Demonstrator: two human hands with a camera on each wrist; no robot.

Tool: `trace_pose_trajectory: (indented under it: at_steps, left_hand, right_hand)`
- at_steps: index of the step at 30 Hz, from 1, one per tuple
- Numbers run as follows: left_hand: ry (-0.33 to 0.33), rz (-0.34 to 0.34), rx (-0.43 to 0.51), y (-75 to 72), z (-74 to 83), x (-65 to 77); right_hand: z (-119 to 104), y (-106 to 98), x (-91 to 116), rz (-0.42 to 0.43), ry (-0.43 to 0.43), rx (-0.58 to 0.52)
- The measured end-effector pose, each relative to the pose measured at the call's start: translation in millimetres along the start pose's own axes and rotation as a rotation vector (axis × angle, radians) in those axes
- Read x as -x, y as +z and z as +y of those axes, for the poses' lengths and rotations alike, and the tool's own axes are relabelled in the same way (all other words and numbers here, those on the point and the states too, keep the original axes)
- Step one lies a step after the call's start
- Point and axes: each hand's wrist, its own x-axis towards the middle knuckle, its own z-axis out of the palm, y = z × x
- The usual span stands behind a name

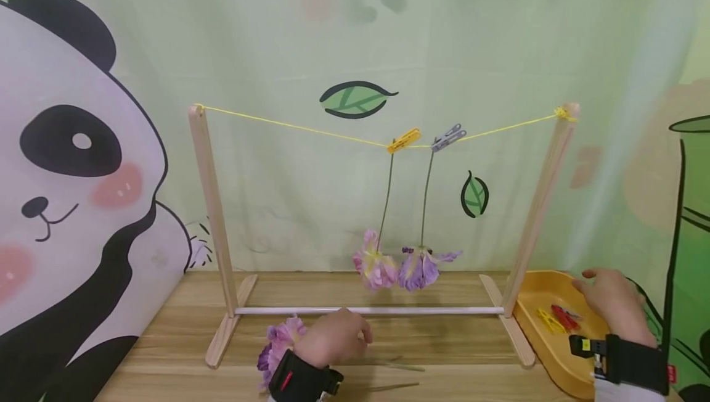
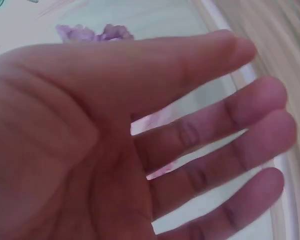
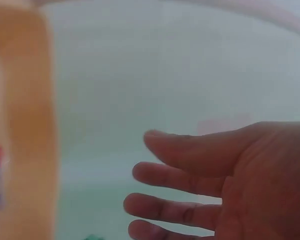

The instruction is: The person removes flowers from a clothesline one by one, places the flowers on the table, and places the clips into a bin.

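left hand low over the counter, fingers spread and holding nothing, a loose purple flower lying just beside its wrist; right hand hovers over the yellow tray of clothespins, fingers relaxed and apart, gripping nothing.

We see open room under the yellow string between the left post and the two hanging flowers, while the white crossbar bars the way low down and the right post fences off the yellow tray.
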Motion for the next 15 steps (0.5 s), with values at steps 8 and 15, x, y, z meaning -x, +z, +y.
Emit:
trace_pose_trajectory:
  at_steps: [8, 15]
  left_hand:
    - [0.085, 0.085, 0.115, -14.8, 0.5, -0.6]
    - [0.122, 0.214, 0.206, -20.4, 1.4, -4.9]
  right_hand:
    - [-27, -19, 27, 0.253, -0.198, -0.096]
    - [-56, -20, 50, 0.420, -0.265, -0.170]
